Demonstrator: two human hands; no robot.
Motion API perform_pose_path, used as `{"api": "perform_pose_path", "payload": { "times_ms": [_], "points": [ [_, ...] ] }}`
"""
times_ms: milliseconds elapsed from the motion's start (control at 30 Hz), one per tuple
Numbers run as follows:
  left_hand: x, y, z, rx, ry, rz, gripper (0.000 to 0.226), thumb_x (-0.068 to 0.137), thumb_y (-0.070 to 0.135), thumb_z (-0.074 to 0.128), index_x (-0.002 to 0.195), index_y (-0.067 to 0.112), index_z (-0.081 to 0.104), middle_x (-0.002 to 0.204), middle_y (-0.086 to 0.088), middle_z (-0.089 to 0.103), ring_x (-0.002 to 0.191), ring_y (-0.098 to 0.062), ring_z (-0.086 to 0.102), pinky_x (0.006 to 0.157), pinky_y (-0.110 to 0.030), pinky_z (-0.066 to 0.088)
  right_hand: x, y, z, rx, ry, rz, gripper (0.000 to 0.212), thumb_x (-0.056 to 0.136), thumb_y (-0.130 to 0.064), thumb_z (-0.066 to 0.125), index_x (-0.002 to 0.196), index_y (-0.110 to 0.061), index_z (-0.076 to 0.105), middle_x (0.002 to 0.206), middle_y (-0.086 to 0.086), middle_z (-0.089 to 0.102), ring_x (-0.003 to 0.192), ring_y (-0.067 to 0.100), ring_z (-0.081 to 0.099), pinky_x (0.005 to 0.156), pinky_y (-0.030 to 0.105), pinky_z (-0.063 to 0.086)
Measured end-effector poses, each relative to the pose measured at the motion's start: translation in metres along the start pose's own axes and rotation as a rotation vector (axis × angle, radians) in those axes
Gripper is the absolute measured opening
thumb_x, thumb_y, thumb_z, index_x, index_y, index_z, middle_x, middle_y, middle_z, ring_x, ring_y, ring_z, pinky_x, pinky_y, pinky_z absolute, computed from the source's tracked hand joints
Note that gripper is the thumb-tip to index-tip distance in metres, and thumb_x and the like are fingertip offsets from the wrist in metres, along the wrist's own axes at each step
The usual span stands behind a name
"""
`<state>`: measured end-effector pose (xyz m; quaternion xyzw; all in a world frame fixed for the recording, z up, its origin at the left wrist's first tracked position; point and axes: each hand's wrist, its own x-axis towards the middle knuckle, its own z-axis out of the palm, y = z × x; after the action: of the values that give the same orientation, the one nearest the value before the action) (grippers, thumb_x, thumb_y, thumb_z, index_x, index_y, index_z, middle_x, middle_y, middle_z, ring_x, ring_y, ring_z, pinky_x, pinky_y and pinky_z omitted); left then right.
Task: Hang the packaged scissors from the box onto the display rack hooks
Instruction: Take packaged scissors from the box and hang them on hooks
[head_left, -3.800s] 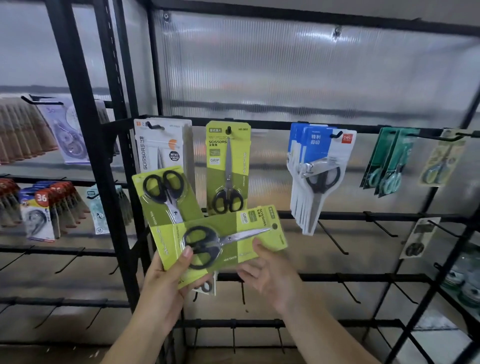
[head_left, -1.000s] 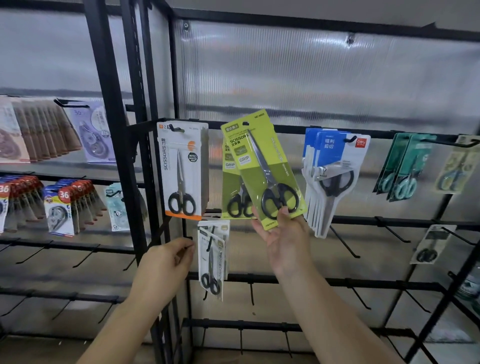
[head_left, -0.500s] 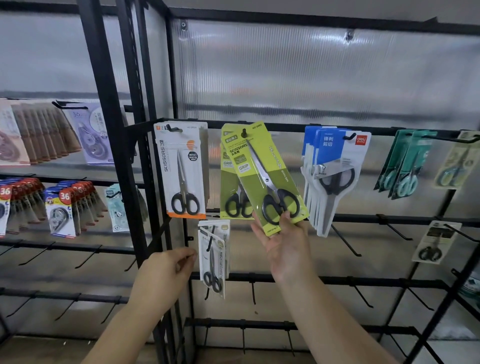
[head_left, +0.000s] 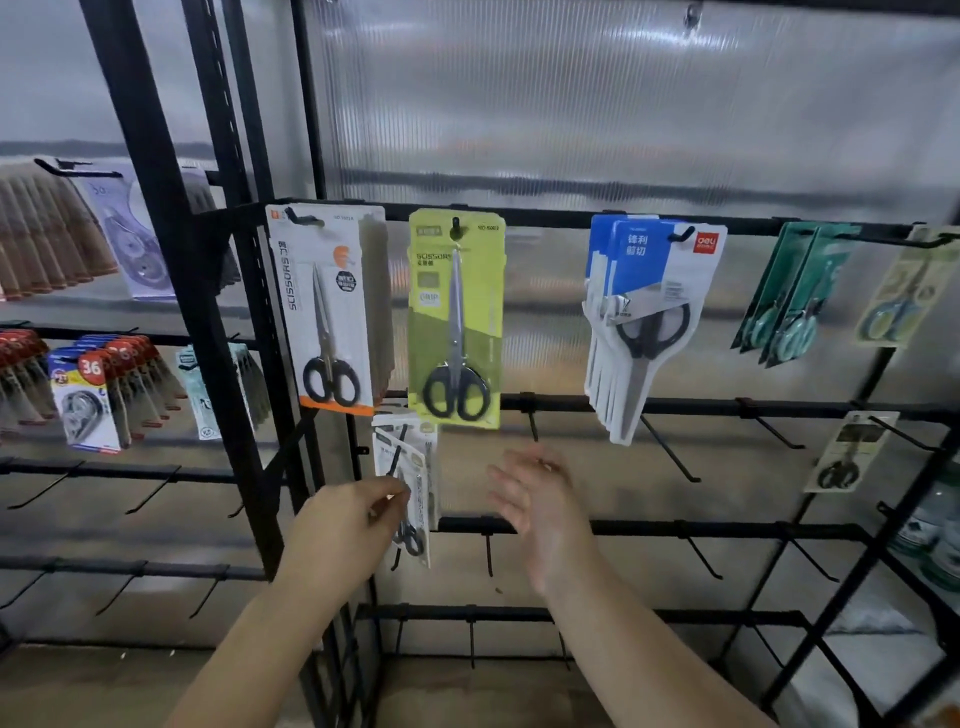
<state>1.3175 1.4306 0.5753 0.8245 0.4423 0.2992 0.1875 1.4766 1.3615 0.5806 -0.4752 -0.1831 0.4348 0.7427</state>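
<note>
On top-rail hook | lime scissors pack (head_left: 456, 317) hangs straight | right hand (head_left: 540, 506) grip spread, empty

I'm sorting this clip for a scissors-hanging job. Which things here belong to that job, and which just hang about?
Job: green scissors pack on its hook; white-orange scissors pack; small scissors packs by the left hand; right hand, holding nothing; bare hooks.

Bystanders: correction tape packs; purple tape card; bottles.
</note>
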Motion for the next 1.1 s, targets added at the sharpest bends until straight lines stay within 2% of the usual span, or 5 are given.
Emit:
{"api": "perform_pose_path", "payload": {
  "times_ms": [267,367,533,667,1100],
  "points": [
    [-0.008,0.013,0.071,0.009,-0.156,0.000,0.021,0.092,0.020,0.058,0.108,0.018,0.070,0.093,-0.005,0.071,0.083,-0.021,0.065,0.072,-0.028,0.048,-0.002,0.018,-0.086,-0.379,0.199,-0.064,0.027,0.091,0.001,0.050,0.111,-0.017,0.050,0.100,-0.004,0.052,0.084,0.004,0.050,0.062,0.010,0.039],
    [-0.010,0.030,0.107,-0.002,-0.260,-0.026,0.023,0.093,0.022,0.055,0.112,0.020,0.068,0.093,-0.001,0.068,0.088,-0.021,0.064,0.080,-0.029,0.049,0.003,0.023,-0.136,-0.440,0.275,0.007,0.024,0.091,0.000,0.051,0.108,-0.017,0.052,0.110,0.002,0.052,0.094,0.013,0.052,0.077,0.021,0.044],
    [-0.028,0.058,0.182,-0.019,-0.390,-0.101,0.024,0.093,0.020,0.056,0.114,0.015,0.067,0.102,-0.006,0.070,0.094,-0.022,0.064,0.077,-0.025,0.043,0.003,0.039,-0.235,-0.537,0.420,0.100,0.023,0.092,-0.004,0.051,0.108,-0.020,0.053,0.096,-0.006,0.055,0.083,0.011,0.054,0.059,0.020,0.040],
    [-0.070,0.070,0.258,-0.026,-0.590,-0.196,0.028,0.094,0.019,0.055,0.120,0.015,0.063,0.110,-0.005,0.068,0.098,-0.019,0.062,0.078,-0.018,0.040,-0.006,0.071,-0.321,-0.553,0.509,0.242,0.033,0.093,-0.005,0.049,0.122,-0.021,0.044,0.110,-0.001,0.055,0.089,0.011,0.055,0.069,0.027,0.048],
    [-0.220,-0.084,0.577,-0.046,-0.881,-0.633,0.028,0.093,0.016,0.054,0.120,0.011,0.060,0.110,-0.010,0.061,0.105,-0.028,0.057,0.077,-0.023,0.040,0.001,0.349,-0.529,-0.469,0.613,0.716,0.022,0.094,0.004,0.044,0.094,-0.018,0.047,0.101,0.012,0.058,0.080,0.022,0.056,0.065,0.027,0.043]
  ]
}}
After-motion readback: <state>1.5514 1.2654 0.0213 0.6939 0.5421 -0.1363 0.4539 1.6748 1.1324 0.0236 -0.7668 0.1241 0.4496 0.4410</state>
